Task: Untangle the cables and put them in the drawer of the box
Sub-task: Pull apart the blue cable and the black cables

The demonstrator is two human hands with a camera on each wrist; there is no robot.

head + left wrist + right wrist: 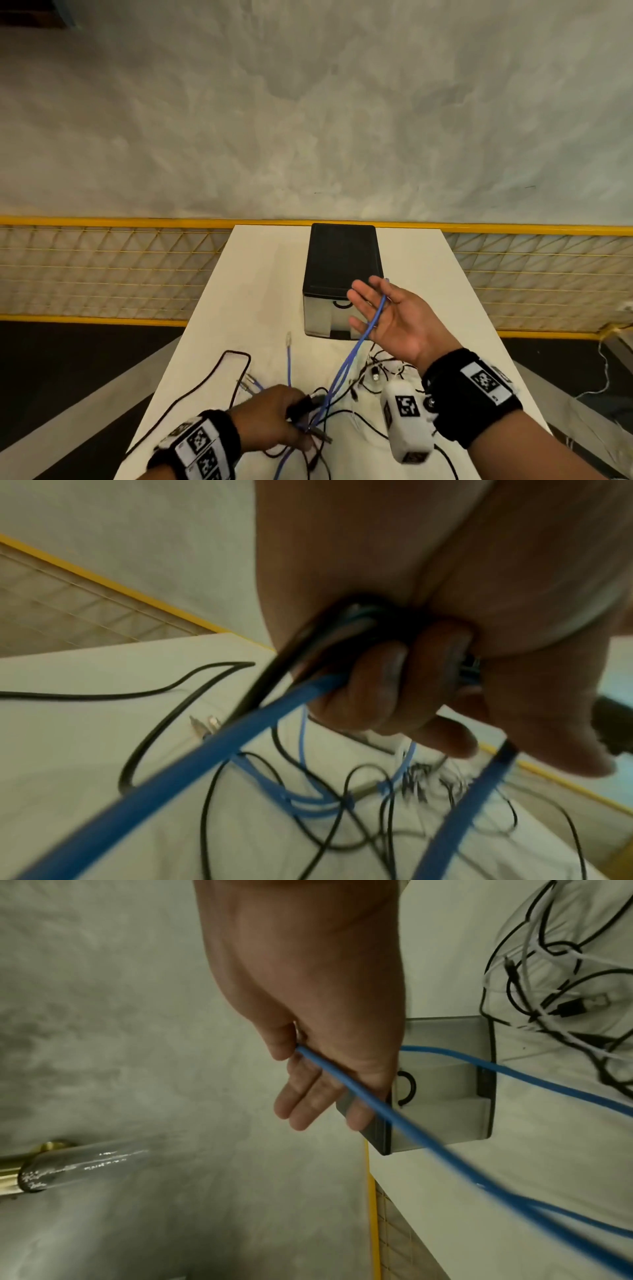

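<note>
A blue cable runs taut from my left hand up to my right hand. The left hand grips a bunch of blue and black cables low over the white table. My right hand is raised in front of the box, palm up and fingers straight. Its thumb pinches the blue cable against the hand, and the cable's end sticks out past the thumb. The box has a black top and a translucent drawer with a ring handle; the drawer looks closed.
A tangle of thin black and white cables lies right of centre. A black cable loop and a blue cable end with a clear plug lie to the left. A yellow mesh fence borders the table.
</note>
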